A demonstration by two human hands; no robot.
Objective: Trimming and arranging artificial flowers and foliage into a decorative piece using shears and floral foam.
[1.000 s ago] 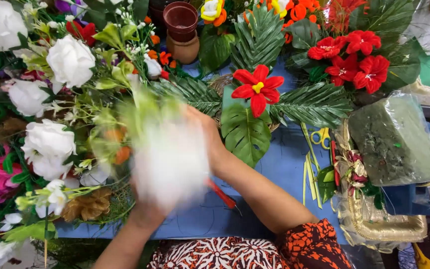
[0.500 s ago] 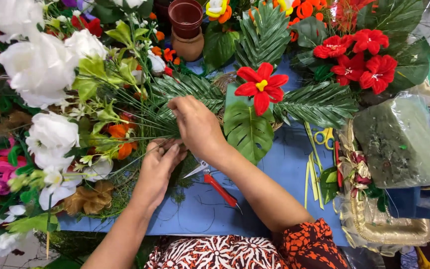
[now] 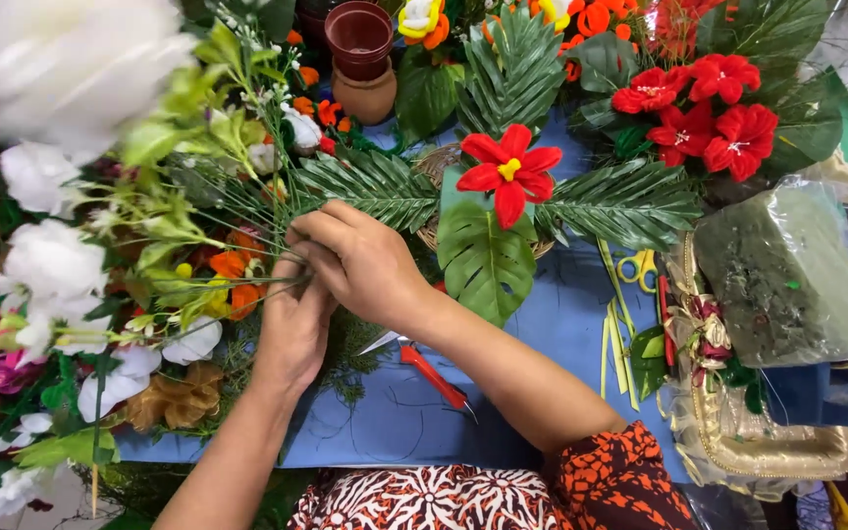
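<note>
We look down on a blue table covering [image 3: 561, 324] crowded with artificial flowers. Our left hand [image 3: 291, 324] and right hand [image 3: 365, 260] meet near the middle left, pressed close together, the right lying over the left. Both sets of fingers are curled tightly around a bundle of thin green wire stems [image 3: 238, 245] that fans out to the left into pale green leaves, small orange blossoms [image 3: 238, 280] and large white fabric flowers [image 3: 46, 260]. A big white bloom [image 3: 61, 59] at the top left is blurred.

Just below our right wrist lie red-handled cutters [image 3: 434, 375] on the blue covering, partly hidden by the forearm. Right of our hands stands a red fabric flower with a yellow centre [image 3: 510, 172] above a broad green split leaf [image 3: 485, 265], flanked by dark green palm fronds [image 3: 620, 201]. Behind, at the top edge, are stacked brown clay pots [image 3: 360, 59].

At the right edge, a plastic-wrapped block of green floral foam [image 3: 787, 275] rests on a gold tray [image 3: 768, 451], with yellow-handled scissors [image 3: 637, 267] beside it. The only bare patch of covering is the strip between our forearms and the tray; flowers fill the left side out to the table edge.
</note>
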